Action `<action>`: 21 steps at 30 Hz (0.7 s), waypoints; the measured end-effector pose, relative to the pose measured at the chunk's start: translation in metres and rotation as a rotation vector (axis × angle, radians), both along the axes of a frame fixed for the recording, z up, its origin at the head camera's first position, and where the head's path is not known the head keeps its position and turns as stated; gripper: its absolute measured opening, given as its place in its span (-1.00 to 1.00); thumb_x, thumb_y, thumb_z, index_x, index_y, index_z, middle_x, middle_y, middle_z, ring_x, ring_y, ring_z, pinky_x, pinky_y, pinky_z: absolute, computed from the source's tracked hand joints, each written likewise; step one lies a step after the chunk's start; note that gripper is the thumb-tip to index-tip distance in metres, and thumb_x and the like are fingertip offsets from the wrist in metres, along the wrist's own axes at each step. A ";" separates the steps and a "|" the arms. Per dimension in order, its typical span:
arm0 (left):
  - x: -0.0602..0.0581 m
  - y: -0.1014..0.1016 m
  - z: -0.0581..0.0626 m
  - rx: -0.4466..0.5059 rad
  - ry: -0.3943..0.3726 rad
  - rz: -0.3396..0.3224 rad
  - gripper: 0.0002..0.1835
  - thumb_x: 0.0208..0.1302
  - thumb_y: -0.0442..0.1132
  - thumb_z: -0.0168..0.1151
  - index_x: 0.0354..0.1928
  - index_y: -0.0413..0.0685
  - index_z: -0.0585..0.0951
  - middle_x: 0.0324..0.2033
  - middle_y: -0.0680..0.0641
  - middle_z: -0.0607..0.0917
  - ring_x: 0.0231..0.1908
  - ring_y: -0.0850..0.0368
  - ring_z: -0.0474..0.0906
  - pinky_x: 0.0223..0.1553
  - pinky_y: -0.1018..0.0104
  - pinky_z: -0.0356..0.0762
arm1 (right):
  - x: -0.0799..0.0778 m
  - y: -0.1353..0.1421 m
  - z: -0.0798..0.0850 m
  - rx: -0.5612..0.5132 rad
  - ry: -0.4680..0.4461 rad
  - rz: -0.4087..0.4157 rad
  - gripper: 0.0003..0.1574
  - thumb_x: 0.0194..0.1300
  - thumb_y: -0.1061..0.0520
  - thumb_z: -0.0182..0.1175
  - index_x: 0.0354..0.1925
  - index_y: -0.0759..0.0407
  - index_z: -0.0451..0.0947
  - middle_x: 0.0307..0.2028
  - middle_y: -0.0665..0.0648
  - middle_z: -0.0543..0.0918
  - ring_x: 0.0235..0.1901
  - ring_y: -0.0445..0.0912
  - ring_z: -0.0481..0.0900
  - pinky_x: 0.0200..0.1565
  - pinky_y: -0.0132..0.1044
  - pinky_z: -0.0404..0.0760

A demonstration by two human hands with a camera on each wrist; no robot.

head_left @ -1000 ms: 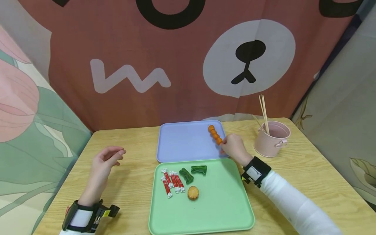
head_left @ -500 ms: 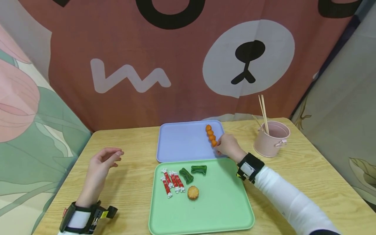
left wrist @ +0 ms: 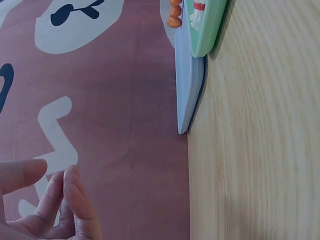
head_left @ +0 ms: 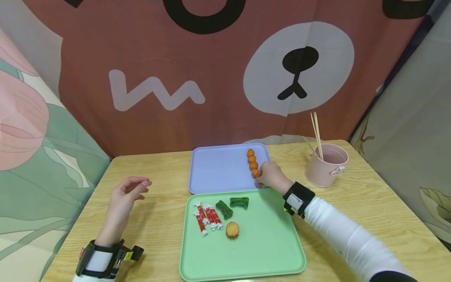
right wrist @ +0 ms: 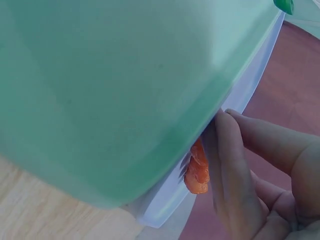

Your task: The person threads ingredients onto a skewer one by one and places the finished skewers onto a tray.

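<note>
A skewer of several round orange balls [head_left: 252,163] slants over the right part of the blue-violet tray [head_left: 218,168]. My right hand [head_left: 273,177] pinches its near end between thumb and fingers, low over the tray's front right corner; the fingers hide that end. In the right wrist view, some orange balls [right wrist: 197,170] show beyond the fingers, beside the green tray's edge. My left hand [head_left: 124,199] hovers over the table left of the trays, fingers loosely bent and holding nothing. In the left wrist view its thumb and fingertips [left wrist: 71,176] stand apart.
A green tray [head_left: 243,254] lies in front, carrying several red-and-white wrapped sticks [head_left: 208,217], two green bone-shaped pieces [head_left: 239,202] and a round golden biscuit [head_left: 232,230]. The pink bucket [head_left: 324,170] with thin wooden sticks [head_left: 317,135] stands at the back right. A bear-print cloth [head_left: 158,129] hangs behind.
My right hand has moved left with the skewer, which has turned more upright in the head view and shifted inward on the blue-violet tray. The left hand has barely moved.
</note>
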State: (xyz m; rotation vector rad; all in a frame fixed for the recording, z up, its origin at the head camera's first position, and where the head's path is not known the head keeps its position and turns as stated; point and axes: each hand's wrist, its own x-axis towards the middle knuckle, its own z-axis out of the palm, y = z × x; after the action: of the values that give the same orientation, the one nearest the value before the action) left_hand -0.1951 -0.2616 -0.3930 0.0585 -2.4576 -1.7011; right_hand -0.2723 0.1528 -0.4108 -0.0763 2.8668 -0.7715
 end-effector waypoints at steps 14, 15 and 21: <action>-0.009 0.008 0.005 0.013 -0.021 0.031 -0.52 0.30 0.07 0.15 0.06 -0.17 0.52 -0.21 0.26 0.64 -0.22 0.25 0.56 -0.24 0.40 0.56 | 0.005 0.001 0.008 0.009 0.001 0.043 -0.79 0.13 0.12 0.36 -0.46 0.28 0.69 -0.60 0.16 0.66 -0.66 -0.15 0.46 -0.58 -0.42 0.35; -0.011 0.010 0.006 0.017 -0.018 0.031 -0.51 0.30 0.07 0.15 0.06 -0.18 0.52 -0.21 0.25 0.64 -0.21 0.25 0.56 -0.24 0.40 0.57 | 0.006 0.002 0.009 0.010 0.006 0.044 -0.79 0.13 0.12 0.35 -0.44 0.27 0.69 -0.58 0.15 0.65 -0.63 -0.15 0.46 -0.56 -0.42 0.36; -0.021 0.020 0.012 0.073 0.002 0.048 -0.55 0.29 0.04 0.17 0.04 -0.16 0.54 -0.20 0.21 0.65 -0.21 0.22 0.56 -0.25 0.41 0.57 | 0.019 0.011 0.024 0.009 0.137 0.048 -0.80 0.17 0.06 0.31 -0.36 0.19 0.68 -0.46 0.06 0.66 -0.52 -0.14 0.53 -0.49 -0.36 0.45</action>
State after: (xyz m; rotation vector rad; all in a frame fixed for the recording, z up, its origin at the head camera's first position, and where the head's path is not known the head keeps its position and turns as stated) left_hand -0.2166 -0.2413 -0.3810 0.1230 -2.3722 -1.7698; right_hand -0.2533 0.1635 -0.3872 -0.2039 2.9845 -0.7723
